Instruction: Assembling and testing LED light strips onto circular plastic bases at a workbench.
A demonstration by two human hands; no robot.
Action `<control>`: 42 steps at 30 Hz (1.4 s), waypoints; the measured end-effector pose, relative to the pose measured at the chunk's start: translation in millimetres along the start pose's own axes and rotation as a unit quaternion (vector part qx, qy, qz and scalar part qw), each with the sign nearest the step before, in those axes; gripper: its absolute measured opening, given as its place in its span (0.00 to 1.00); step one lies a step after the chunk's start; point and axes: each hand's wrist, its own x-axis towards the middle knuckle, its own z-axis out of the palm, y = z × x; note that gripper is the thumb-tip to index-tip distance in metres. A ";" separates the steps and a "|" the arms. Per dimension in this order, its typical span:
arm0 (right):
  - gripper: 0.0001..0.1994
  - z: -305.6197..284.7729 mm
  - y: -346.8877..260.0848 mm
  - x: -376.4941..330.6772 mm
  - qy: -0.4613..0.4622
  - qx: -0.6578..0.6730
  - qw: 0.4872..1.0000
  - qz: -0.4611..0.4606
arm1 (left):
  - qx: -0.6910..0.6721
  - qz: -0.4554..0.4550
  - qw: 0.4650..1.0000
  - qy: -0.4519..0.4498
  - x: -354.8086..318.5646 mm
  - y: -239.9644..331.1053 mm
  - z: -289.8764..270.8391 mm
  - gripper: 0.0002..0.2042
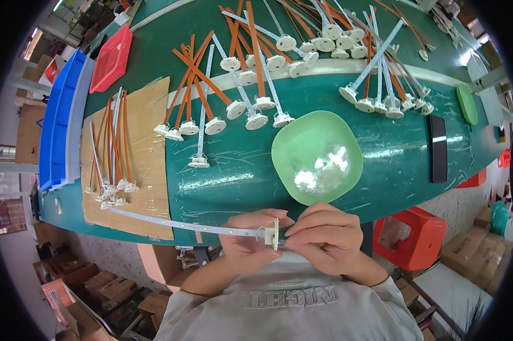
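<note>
Close to my chest, my left hand [251,236] is closed around the white round base of an LED strip [182,225]. The pale strip stretches off to the left, dotted with small yellow LEDs, and thin wires show where it meets the base. My right hand [327,237] has thumb and fingers pinched together against the far face of that base, which stands on edge. Whatever the right fingertips grip is too small to make out. Just beyond both hands sits a light green square bowl [290,133] with small shiny clear or metallic pieces in it.
LED strips with white bases, some orange-brown, lie in groups across the green table [222,193] and on a cardboard sheet [148,131]. A blue bin [63,119] and red basket [111,59] stand left. To the right are a black phone [438,148] and red stool [410,241].
</note>
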 end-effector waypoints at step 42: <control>0.09 1.3 -6.7 -36.7 0.026 -0.137 0.980 -0.140 | -0.106 -0.049 0.992 -0.053 -2.7 3.7 24.7 0.27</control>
